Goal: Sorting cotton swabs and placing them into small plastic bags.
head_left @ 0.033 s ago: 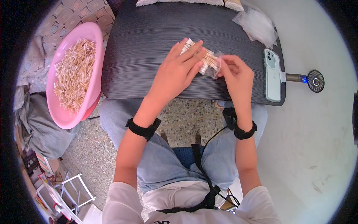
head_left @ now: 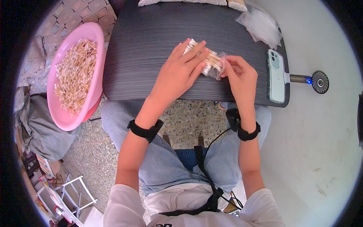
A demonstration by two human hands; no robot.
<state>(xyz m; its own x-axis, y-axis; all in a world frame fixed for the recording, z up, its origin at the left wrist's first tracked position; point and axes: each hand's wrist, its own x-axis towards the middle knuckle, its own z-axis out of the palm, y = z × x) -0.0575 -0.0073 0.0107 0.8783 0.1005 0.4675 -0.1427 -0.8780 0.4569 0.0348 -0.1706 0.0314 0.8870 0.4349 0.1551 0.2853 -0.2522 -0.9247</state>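
Swabs (head_left: 214, 59) lie on the counter (head_left: 140, 56), right of centre, their right end at the clear bag (head_left: 218, 75). Left hand (head_left: 179, 72): fingers extended flat across swabs. Right hand (head_left: 244, 73): fingers pinching bag's edge. Light, even pressure appears advisable, keeping sticks aligned.

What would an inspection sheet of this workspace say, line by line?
Surface: black wood-grained table.
Job's things: bunch of white-tipped wooden-stick cotton swabs, clear plastic bag at its right end; oval pink plastic basin of loose swabs, left of the table.
Clutter: pale rectangular phone, heap of clear plastic bags, small round black fan, partly cropped pale packets.
Hands: left hand over the bunch; right hand pinching the bag.
Cables: thin black cable above the lap.
Surroundings: speckled floor; white frame, lower left.
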